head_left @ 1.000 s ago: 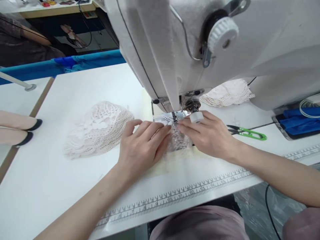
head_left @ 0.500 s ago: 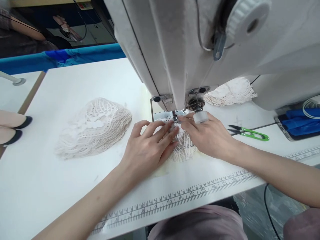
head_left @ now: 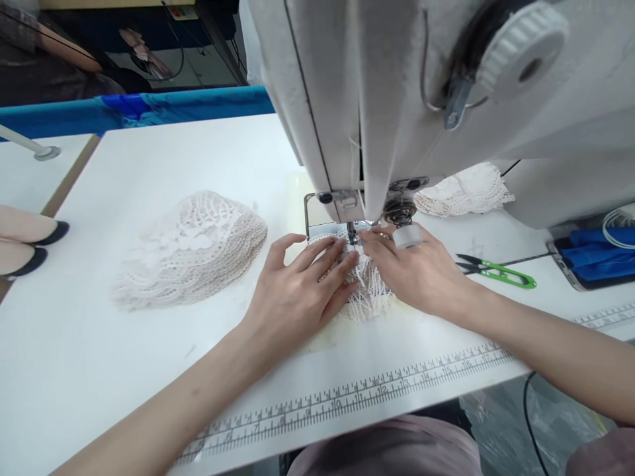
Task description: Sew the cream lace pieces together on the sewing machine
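My left hand lies flat, fingers spread, pressing a small piece of cream lace onto the bed of a white sewing machine. My right hand rests on the same lace from the right, fingertips close to the needle and presser foot; one finger wears a white thimble. Most of the lace lies hidden under both hands.
A pile of cream lace pieces lies left of the machine, another lace piece behind it. Green thread snips lie at the right, blue items beyond. A printed ruler runs along the table's front edge. Someone's feet in black shoes show at far left.
The lace under my hands has slid toward me, more of it showing below my fingers. Both hands kept their place at the needle while my head moved slightly.
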The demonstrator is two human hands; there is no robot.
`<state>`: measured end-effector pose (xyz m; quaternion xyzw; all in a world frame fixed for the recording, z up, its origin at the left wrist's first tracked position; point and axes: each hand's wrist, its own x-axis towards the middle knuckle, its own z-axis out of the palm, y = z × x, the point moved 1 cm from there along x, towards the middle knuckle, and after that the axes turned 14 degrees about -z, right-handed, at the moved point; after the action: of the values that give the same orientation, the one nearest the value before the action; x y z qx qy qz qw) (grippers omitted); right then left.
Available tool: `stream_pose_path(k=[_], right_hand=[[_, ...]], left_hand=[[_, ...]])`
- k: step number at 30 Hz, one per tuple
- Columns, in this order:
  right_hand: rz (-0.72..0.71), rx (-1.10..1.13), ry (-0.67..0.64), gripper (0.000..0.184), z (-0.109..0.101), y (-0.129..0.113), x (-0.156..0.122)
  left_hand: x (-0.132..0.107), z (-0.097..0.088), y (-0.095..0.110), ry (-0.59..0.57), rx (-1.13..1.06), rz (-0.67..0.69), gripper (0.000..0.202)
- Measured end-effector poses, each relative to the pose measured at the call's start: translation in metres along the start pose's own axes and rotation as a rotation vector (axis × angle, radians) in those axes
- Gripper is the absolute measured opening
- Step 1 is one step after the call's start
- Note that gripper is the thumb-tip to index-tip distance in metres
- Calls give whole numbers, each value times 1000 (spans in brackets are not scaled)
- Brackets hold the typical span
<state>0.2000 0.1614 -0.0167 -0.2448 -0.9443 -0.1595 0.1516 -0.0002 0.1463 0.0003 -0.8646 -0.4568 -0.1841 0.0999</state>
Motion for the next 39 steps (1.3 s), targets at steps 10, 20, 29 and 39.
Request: stream_pose_path(k=[10,20,29,39], right_hand=[[7,-5,40,30,3,0,-1],[-52,25,110,27,-4,-3,-2],[-76,296,190,49,-17,-3,-3],[-155,75,225,24,-16,-3,-2]], left_hand=[[0,2,-1,38,20,3,25],[-3,-2,0,74,0,65,34],[-10,0,2,78,-146,114,8],[-12,-1,9,28,-4,74,36]])
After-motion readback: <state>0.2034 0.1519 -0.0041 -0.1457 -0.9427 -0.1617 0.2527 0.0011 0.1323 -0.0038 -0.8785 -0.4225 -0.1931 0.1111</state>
